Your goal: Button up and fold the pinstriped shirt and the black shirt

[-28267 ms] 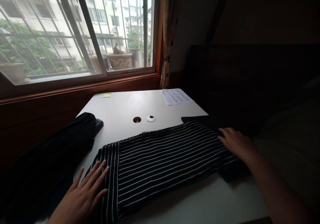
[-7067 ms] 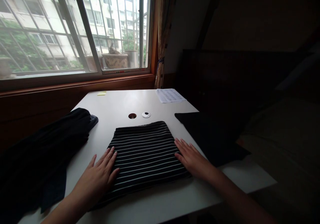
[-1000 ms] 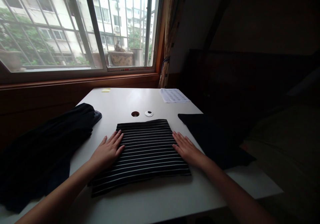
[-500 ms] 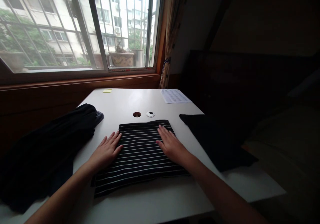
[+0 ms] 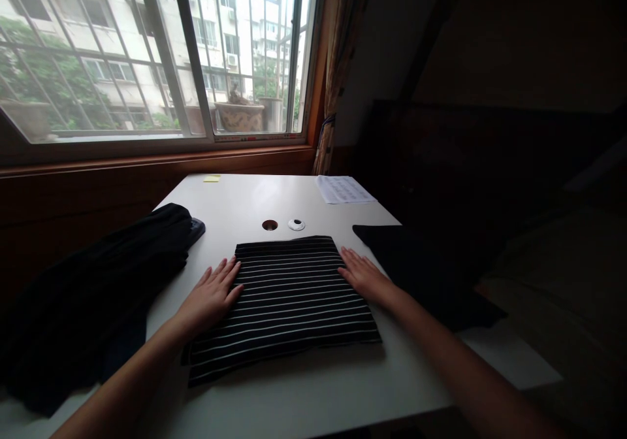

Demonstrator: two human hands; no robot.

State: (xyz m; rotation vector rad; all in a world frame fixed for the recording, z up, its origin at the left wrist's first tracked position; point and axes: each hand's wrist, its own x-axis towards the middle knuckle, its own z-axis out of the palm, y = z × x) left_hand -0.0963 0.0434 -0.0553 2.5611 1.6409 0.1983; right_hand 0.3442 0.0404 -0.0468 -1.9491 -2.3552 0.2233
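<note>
A folded black garment with thin white stripes (image 5: pixel 289 302) lies flat in the middle of the white table (image 5: pixel 304 400). My left hand (image 5: pixel 211 294) rests palm down on its left edge, fingers stretched out. My right hand (image 5: pixel 363 276) lies flat against its right edge, fingers stretched forward as well. Neither hand grips anything.
A heap of dark clothes (image 5: pixel 93 295) covers the table's left side. A flat black cloth (image 5: pixel 416 269) lies at the right, hanging over the edge. Behind the garment are a cable hole (image 5: pixel 270 225), its white cap (image 5: pixel 296 225), a printed sheet (image 5: pixel 345 189) and a yellow note (image 5: pixel 212 178).
Half a second ago my right hand lay on top of the striped garment; it has slid right to the garment's right edge. My left hand has stayed put.
</note>
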